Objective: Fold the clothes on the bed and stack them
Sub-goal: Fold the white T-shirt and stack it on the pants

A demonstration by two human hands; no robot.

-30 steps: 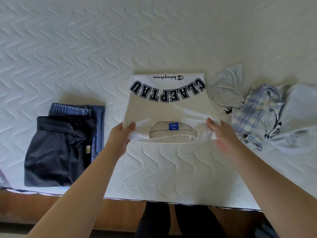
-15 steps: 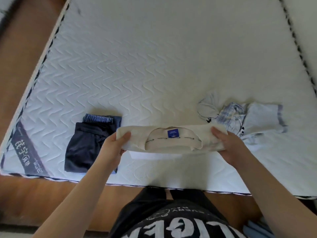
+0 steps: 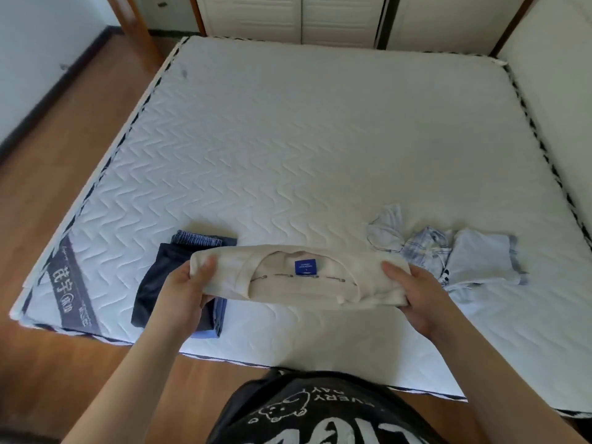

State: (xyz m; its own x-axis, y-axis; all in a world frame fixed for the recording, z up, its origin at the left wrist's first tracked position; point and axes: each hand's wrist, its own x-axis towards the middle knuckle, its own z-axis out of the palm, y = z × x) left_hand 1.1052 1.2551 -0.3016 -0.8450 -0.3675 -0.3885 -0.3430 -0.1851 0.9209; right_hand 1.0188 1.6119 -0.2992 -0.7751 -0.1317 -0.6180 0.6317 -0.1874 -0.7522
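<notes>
A folded cream T-shirt (image 3: 298, 285) with a blue neck label is held in the air above the near edge of the mattress. My left hand (image 3: 185, 293) grips its left end and my right hand (image 3: 419, 296) grips its right end. Under the shirt's left end lies a stack of folded clothes (image 3: 157, 283), dark navy on top with blue denim beneath. To the right on the mattress lies a loose heap of unfolded clothes (image 3: 448, 257): pale blue pieces and a blue plaid one.
The white quilted mattress (image 3: 304, 149) fills the view, with wooden floor (image 3: 64, 174) on its left and near sides. White cupboard doors (image 3: 288, 14) stand beyond the far edge. A white wall (image 3: 557, 91) runs along the right side.
The cream T-shirt was lifted off the mattress by both hands and carried left toward the dark stack. The view pulled back and tilted up.
</notes>
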